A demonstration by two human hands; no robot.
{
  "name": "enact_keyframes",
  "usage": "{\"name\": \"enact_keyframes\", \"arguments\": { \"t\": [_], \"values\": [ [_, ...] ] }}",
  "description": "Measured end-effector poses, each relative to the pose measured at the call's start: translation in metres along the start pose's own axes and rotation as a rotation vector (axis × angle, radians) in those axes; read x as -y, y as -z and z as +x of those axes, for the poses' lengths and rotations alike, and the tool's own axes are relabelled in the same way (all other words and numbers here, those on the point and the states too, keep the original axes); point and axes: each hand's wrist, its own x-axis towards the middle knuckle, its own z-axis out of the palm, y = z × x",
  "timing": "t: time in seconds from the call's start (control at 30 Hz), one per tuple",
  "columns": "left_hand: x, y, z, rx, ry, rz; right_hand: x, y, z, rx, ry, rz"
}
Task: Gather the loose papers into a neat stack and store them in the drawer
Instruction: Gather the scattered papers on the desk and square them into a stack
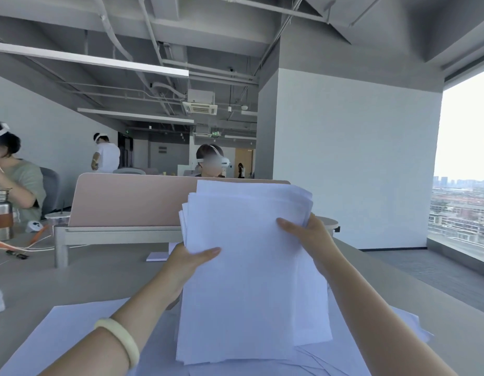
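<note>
A thick stack of white papers [249, 280] stands upright on its lower edge in front of me, its sheets unevenly fanned at the top. My left hand [186, 264] grips its left edge, thumb across the front. My right hand [308, 234] holds the upper right edge, thumb on the front sheet. More loose white sheets [72, 329] lie flat on the grey desk [86, 280] under and around the stack. No drawer shows in this view.
A pink divider panel [127, 202] on a grey frame stands behind the stack. A metal bottle [2, 215] and orange cables [24, 246] sit at far left. Other people sit and stand beyond. The desk's right edge drops to a carpeted floor [425, 270].
</note>
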Motion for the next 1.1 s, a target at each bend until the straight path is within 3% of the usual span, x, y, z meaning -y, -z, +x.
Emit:
{"name": "enact_keyframes", "arguments": {
  "t": [0.13, 0.23, 0.37, 0.47, 0.6, 0.77, 0.93, 1.1],
  "values": [
    [-0.015, 0.008, 0.008, 0.003, -0.07, -0.018, 0.028, 0.006, 0.009, 0.03, 0.103, -0.028],
    [-0.005, 0.013, 0.003, 0.073, -0.007, -0.005, 0.021, 0.007, 0.008, 0.141, 0.091, -0.097],
    [0.012, 0.012, 0.001, -0.01, 0.039, -0.018, 0.001, -0.001, 0.003, 0.234, 0.082, -0.064],
    [0.011, 0.012, 0.005, -0.068, 0.025, -0.032, 0.007, 0.008, 0.001, 0.122, 0.073, -0.093],
    [0.016, 0.018, 0.008, -0.131, 0.007, -0.052, -0.028, 0.059, 0.001, -0.26, -0.017, -0.134],
    [0.018, 0.021, 0.013, -0.158, 0.035, -0.068, -0.091, 0.073, -0.027, 0.159, -0.316, -0.076],
    [0.015, 0.019, 0.012, -0.106, 0.032, -0.03, -0.076, 0.051, -0.016, -0.082, -0.251, -0.163],
    [0.015, 0.02, 0.008, -0.09, 0.009, -0.053, -0.034, 0.05, -0.007, -0.108, -0.083, -0.258]
  ]
}}
